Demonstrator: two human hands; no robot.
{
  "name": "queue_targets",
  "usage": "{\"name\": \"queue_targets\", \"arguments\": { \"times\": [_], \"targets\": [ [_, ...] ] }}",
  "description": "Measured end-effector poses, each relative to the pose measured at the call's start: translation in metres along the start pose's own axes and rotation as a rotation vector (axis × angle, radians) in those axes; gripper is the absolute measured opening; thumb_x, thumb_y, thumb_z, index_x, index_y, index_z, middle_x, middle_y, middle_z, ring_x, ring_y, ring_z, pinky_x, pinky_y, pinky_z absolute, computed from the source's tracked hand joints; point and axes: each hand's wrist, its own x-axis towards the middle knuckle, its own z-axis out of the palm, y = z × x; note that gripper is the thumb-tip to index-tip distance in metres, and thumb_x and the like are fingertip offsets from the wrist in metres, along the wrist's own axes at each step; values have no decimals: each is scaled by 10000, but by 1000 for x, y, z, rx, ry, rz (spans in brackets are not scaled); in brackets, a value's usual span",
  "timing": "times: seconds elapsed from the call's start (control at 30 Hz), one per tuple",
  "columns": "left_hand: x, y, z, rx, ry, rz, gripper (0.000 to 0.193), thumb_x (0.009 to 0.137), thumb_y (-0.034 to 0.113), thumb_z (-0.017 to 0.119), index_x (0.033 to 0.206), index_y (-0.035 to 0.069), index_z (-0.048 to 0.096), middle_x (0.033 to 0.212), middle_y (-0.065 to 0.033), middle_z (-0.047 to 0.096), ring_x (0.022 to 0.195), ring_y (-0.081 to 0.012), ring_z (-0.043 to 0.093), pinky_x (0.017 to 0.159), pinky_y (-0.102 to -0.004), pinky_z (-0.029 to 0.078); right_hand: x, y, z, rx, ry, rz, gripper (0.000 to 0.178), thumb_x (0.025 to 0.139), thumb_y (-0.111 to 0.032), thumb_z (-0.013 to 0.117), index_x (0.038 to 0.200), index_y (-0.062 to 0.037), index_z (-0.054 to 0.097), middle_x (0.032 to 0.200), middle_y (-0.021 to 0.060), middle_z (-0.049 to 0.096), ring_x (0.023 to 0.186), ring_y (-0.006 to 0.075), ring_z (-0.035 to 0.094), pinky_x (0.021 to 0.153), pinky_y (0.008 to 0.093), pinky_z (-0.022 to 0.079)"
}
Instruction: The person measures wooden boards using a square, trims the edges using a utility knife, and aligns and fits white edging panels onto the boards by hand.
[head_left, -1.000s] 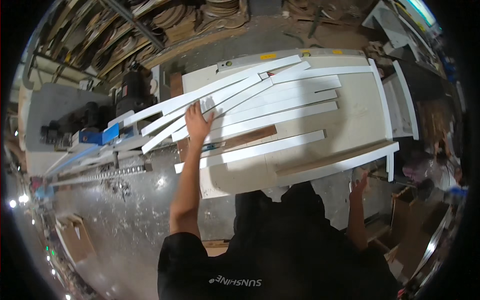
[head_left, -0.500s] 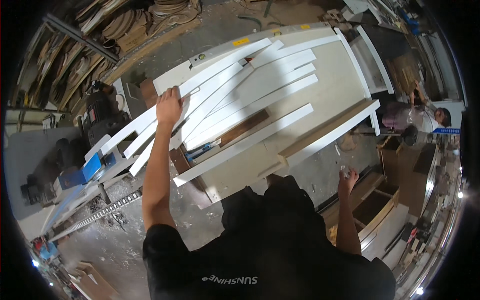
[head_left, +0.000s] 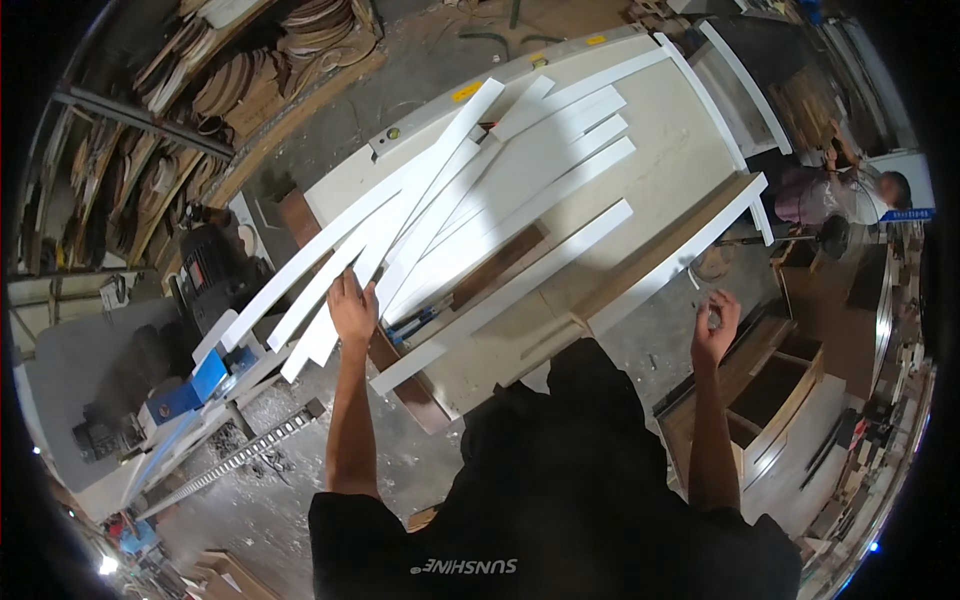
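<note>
My left hand (head_left: 352,308) is closed at the near left end of a white strip (head_left: 440,170) that slants across other strips. More long white strips (head_left: 560,178) lie fanned out on a pale worktable (head_left: 690,130), and several stick out past its left side. Close to that hand are a dark brown wood piece (head_left: 505,262) and some thin blue tools (head_left: 412,324). Away from the table, my right hand (head_left: 714,328) hangs in the air with curled fingers. Something small and pale shows between them, too small to name.
A spirit level (head_left: 392,134) lies along the table's far edge. A white-edged board (head_left: 680,258) lines the right front. Black machinery (head_left: 205,265) stands left, and wooden drawer frames (head_left: 770,395) are at the right. Another person (head_left: 845,195) is at the far right.
My left hand has come nearer and slightly right, and one white strip has swung to a steeper slant over the others. The right hand has risen a little, fingers still curled.
</note>
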Motion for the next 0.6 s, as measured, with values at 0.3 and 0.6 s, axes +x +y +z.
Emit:
{"name": "queue_targets", "arguments": {
  "times": [0.3,0.6],
  "targets": [
    [-46,-1,-10,-27,-110,22,562,1008,305,754,1432,-34,610,1363,-306,628,1294,-502,572,1133,-589,437,55,-65,86,137,-220,-270,219,914,-21,775,1131,-43,763,1257,179,710,1151,360,699,1020,431,549],
    [106,-37,-41,370,93,100,796,980,551,748,1508,-14,558,1494,-273,599,1406,-499,522,1227,-619,349,62,-106,156,209,-619,-253,252,903,-113,804,1149,-110,749,1271,120,714,1230,332,694,1033,447,577]
  ]
}}
